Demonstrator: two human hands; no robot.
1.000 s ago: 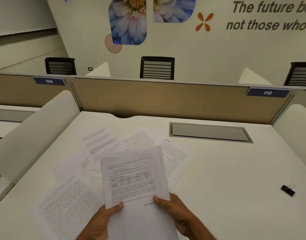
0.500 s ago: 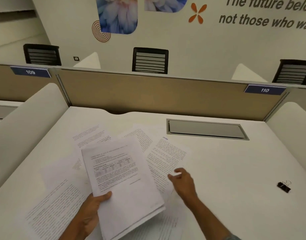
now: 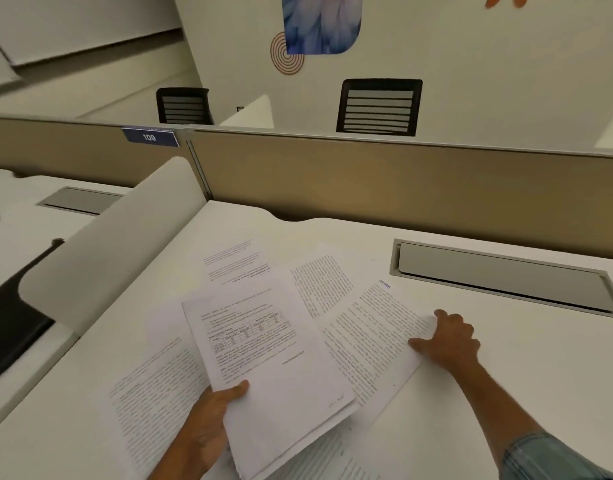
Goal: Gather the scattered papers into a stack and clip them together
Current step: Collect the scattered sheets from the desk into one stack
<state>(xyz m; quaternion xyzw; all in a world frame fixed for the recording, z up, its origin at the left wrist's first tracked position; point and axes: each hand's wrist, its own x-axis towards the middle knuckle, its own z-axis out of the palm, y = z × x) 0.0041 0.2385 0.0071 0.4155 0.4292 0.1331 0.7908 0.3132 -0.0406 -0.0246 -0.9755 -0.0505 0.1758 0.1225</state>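
Observation:
My left hand (image 3: pixel 208 424) grips a small stack of printed papers (image 3: pixel 273 362) by its lower left edge, held tilted just above the desk. My right hand (image 3: pixel 448 341) rests with fingers spread on the right edge of a loose printed sheet (image 3: pixel 370 337) lying on the white desk (image 3: pixel 505 393). More loose sheets lie around: one at the far middle (image 3: pixel 235 259), one right of it (image 3: pixel 322 282), one at the near left (image 3: pixel 152 393). No binder clip shows in this view.
A recessed grey cable hatch (image 3: pixel 502 271) sits in the desk at the far right. A beige partition (image 3: pixel 402 188) closes the back, a curved white divider (image 3: pixel 118 244) the left. Black chairs stand beyond the partition.
The view has swung left, so the binder clip has left the frame. My right hand let go of the stack and reached out to the right-hand loose sheet; my left hand alone keeps the stack.

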